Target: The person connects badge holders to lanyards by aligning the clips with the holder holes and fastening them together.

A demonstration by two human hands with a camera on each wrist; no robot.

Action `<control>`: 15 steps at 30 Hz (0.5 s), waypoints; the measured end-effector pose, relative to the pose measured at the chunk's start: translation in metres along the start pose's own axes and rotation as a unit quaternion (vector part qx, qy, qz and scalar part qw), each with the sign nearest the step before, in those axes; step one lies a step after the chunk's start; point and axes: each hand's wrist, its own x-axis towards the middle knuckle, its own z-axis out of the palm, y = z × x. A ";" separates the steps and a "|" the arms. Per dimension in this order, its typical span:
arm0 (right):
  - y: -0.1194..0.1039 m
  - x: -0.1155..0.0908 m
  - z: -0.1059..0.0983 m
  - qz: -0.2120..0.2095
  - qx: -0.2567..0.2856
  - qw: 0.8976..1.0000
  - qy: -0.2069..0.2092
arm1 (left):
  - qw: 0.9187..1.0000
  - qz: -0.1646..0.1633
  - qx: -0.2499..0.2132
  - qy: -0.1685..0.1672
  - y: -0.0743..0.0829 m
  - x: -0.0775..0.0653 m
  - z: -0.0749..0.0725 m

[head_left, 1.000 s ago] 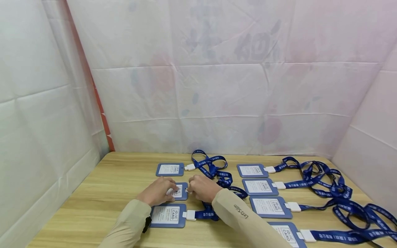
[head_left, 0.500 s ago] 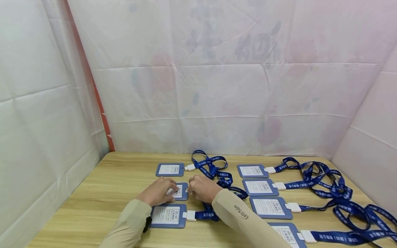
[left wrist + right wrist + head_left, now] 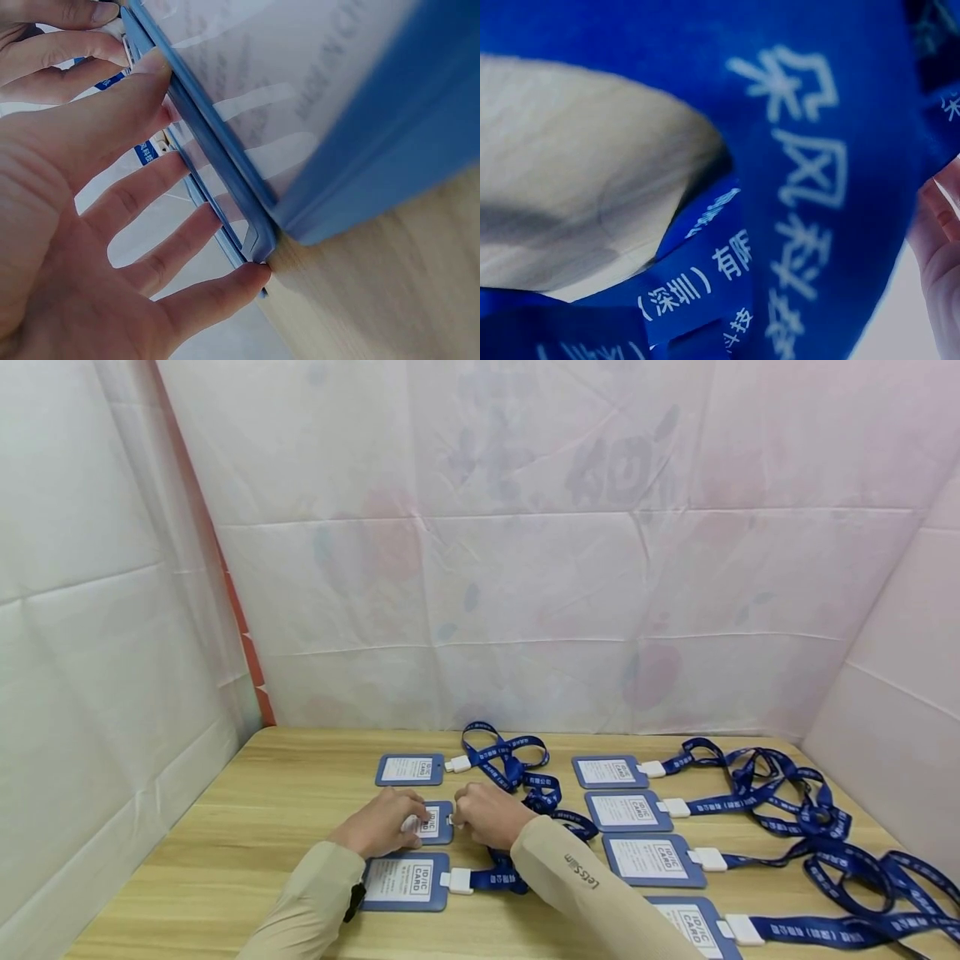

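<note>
My left hand (image 3: 382, 822) holds the middle ID badge holder (image 3: 438, 823) of the left column flat on the table, thumb and spread fingers across it. In the left wrist view, the thumb and fingertips touch this blue-framed holder (image 3: 214, 161). At the holder's right end, my right hand (image 3: 491, 814) pinches the lanyard's connector, mostly hidden under the fingers. Blue lanyard (image 3: 573, 824) emerges beyond that hand. In the right wrist view, the printed blue lanyard (image 3: 877, 165) fills most of the frame, and only part of a hand (image 3: 937, 247) shows at the edge.
A nearer badge holder (image 3: 405, 883) lies under the left wrist; a farther one (image 3: 410, 769) lies behind the hands, its lanyard (image 3: 513, 768) coiled beside it. Several more holders form a right column, with tangled lanyards (image 3: 813, 818). White sheets (image 3: 525, 610) enclose the wooden table (image 3: 225, 843).
</note>
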 end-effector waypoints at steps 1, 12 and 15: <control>0.000 0.000 0.000 0.000 0.000 1.000 0.000 | 1.000 -0.001 0.000 0.000 0.000 0.000 0.000; -0.001 0.001 0.000 0.002 -0.009 1.000 0.003 | 1.000 0.000 0.001 0.003 0.002 -0.001 -0.001; -0.001 0.001 0.000 0.001 -0.004 1.000 0.005 | 1.000 -0.001 0.000 0.003 0.001 -0.001 -0.001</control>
